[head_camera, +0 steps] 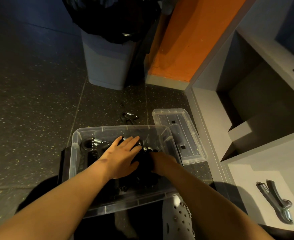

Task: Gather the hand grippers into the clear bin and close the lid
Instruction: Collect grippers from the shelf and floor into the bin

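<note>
The clear bin (pixel 77 153) stands on the floor in front of me, open, with several black hand grippers (pixel 94 144) with steel springs inside. My left hand (pixel 122 153) lies flat on the grippers in the bin, fingers straight. My right hand (pixel 161 159) is inside the bin at its right, fingers curled down around the black handles of a gripper whose spring (pixel 147 149) shows just above the knuckles. One more hand gripper (pixel 129 116) lies on the floor beyond the bin. Another gripper (pixel 274 201) rests on the low grey shelf at the right. The clear lid (pixel 191 125) lies beside the bin.
A grey trash can (pixel 108 66) with a black bag stands behind the bin. An orange pillar (pixel 182 40) and a grey shelving unit (pixel 212 110) border the right side. My grey perforated clog (pixel 177 220) is under the bin's near edge.
</note>
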